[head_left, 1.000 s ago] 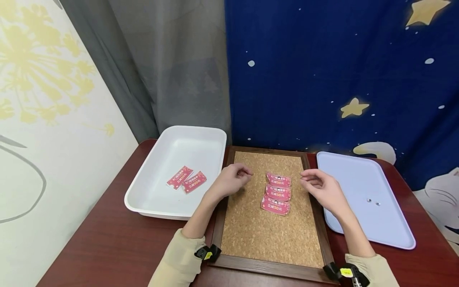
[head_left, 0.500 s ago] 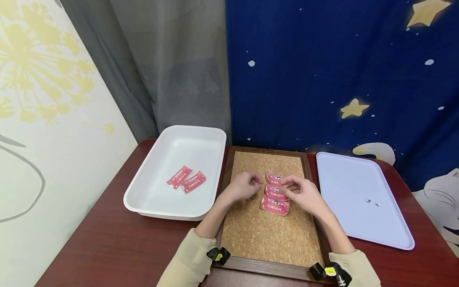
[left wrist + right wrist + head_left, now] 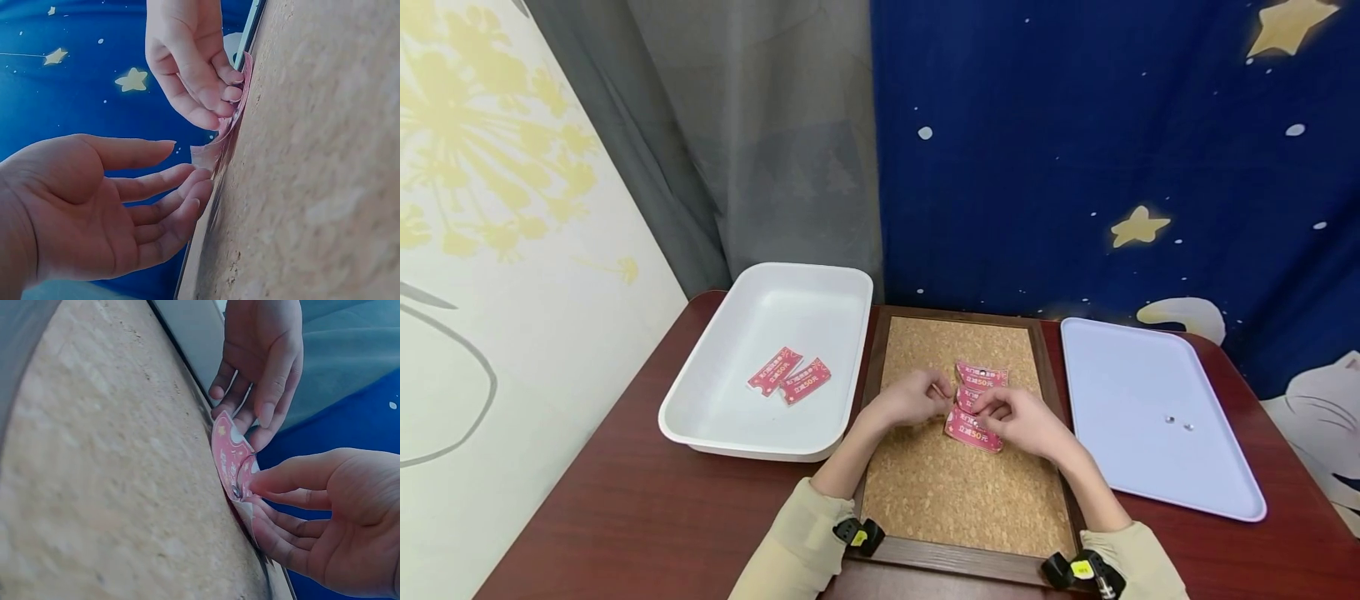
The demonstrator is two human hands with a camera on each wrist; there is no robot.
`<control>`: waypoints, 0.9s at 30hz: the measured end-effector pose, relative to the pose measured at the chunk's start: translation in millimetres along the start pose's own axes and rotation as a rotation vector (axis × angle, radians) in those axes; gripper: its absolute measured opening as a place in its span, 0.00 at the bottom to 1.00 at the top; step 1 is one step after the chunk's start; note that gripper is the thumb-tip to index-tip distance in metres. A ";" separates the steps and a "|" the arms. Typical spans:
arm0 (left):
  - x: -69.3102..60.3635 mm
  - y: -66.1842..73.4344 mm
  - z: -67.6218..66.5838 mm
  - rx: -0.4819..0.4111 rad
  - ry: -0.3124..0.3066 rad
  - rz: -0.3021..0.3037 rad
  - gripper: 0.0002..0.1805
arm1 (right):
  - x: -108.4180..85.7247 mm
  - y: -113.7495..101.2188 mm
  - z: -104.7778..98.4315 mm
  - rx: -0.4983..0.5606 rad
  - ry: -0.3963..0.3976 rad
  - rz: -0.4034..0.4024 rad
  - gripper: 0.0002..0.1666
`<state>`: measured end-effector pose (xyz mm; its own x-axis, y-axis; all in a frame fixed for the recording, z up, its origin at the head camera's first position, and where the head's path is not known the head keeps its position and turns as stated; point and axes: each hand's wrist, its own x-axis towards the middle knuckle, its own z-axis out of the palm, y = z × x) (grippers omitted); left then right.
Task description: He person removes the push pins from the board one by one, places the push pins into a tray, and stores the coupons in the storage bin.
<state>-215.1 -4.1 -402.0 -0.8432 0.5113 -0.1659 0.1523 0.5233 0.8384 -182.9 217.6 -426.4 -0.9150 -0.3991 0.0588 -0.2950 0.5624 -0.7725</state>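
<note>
Nearest you, on the glossy red-brown wooden table (image 3: 625,508), lies a rectangular corkboard in a dark brown wooden frame (image 3: 955,560), turned lengthwise, presumably so both your hands can work over its middle. On the speckled, grainy cork (image 3: 955,508) three pink printed paper coupons overlap in a column. Your right hand (image 3: 1022,423) bends over the lowest coupon (image 3: 968,437), thumb on its face and fingertips at its lifted edge, lightly pinching it, it seems, to steady the curl beside the small shiny pin (image 3: 236,492). Your left hand (image 3: 917,397) stands at the other end, fingers loosely bent, thumb well apart, gripping nothing visible. Beyond are the middle coupon (image 3: 967,398), partly covered, and the top coupon (image 3: 981,382), its thin paper bowed.

To your left, a deep white round-cornered basin (image 3: 679,408) holds two loose pink coupons (image 3: 806,381); to your right, a shallow pale-lilac tray (image 3: 1150,467) bears two tiny shiny pieces (image 3: 1170,420), probably kept by the hand that takes them. Behind hangs a star-printed blue curtain (image 3: 1037,167).
</note>
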 end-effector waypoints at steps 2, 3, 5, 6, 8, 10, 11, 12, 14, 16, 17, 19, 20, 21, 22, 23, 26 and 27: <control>0.1 -0.2 0.2 -0.019 -0.010 -0.013 0.05 | 0.2 0.5 1.4 -0.005 -0.009 -0.003 0.05; 0.3 -0.5 0.4 -0.031 -0.015 -0.019 0.05 | 0.5 0.9 2.2 -0.009 -0.010 -0.007 0.04; 0.9 -1.3 0.8 -0.049 -0.026 -0.032 0.05 | 1.1 1.9 3.2 -0.018 -0.016 -0.012 0.04; 1.4 -1.7 0.9 -0.055 -0.032 -0.037 0.05 | 1.4 2.5 3.7 -0.022 -0.019 -0.013 0.04; 2.6 -3.0 1.5 -0.064 -0.039 -0.046 0.05 | 1.9 3.2 4.5 -0.031 -0.022 -0.012 0.04; 3.9 -4.0 2.1 -0.063 -0.040 -0.056 0.05 | 2.5 3.5 5.3 -0.040 -0.025 -0.007 0.03; 4.5 -4.4 2.6 -0.061 -0.040 -0.060 0.05 | 2.7 3.5 5.8 -0.043 -0.026 -0.004 0.03; 5.3 -5.0 3.3 -0.059 -0.038 -0.064 0.05 | 3.0 3.5 6.3 -0.046 -0.026 -0.003 0.03; 7.2 -5.4 5.1 -0.058 -0.032 -0.072 0.04 | 3.2 3.8 6.8 -0.053 -0.023 0.002 0.03; 9.1 -6.0 6.9 -0.058 -0.027 -0.081 0.04 | 3.5 3.4 7.7 -0.061 -0.018 0.004 0.03; 10.0 -6.5 7.9 -0.056 -0.027 -0.084 0.03 | 3.6 3.1 8.1 -0.064 -0.015 0.005 0.04; 11.6 -7.1 9.1 -0.053 -0.029 -0.093 0.03 | 3.7 2.6 8.6 -0.074 -0.010 0.006 0.04; 12.2 -7.4 9.6 -0.050 -0.031 -0.097 0.02 | 3.8 2.2 8.9 -0.081 -0.007 0.008 0.04; 12.7 -7.5 9.9 -0.044 -0.034 -0.098 0.02 | 3.9 1.7 9.0 -0.087 -0.004 0.011 0.04; 13.0 -7.6 10.2 -0.036 -0.037 -0.099 0.01 | 3.9 1.3 9.2 -0.093 0.000 0.013 0.04; 13.3 -7.7 10.4 -0.032 -0.039 -0.098 0.01 | 3.9 1.0 9.2 -0.099 0.004 0.017 0.04; 13.7 -7.7 10.9 -0.021 -0.041 -0.096 0.02 | 3.5 0.2 8.9 -0.122 0.011 0.022 0.03; 13.8 -7.6 11.0 -0.020 -0.041 -0.095 0.03 | 3.4 -0.5 9.0 -0.130 0.015 0.022 0.03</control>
<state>-222.2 6.5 -416.5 -0.8316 0.4876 -0.2659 0.0623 0.5576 0.8278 -183.4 209.5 -431.4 -0.9255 -0.3751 0.0528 -0.3068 0.6606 -0.6851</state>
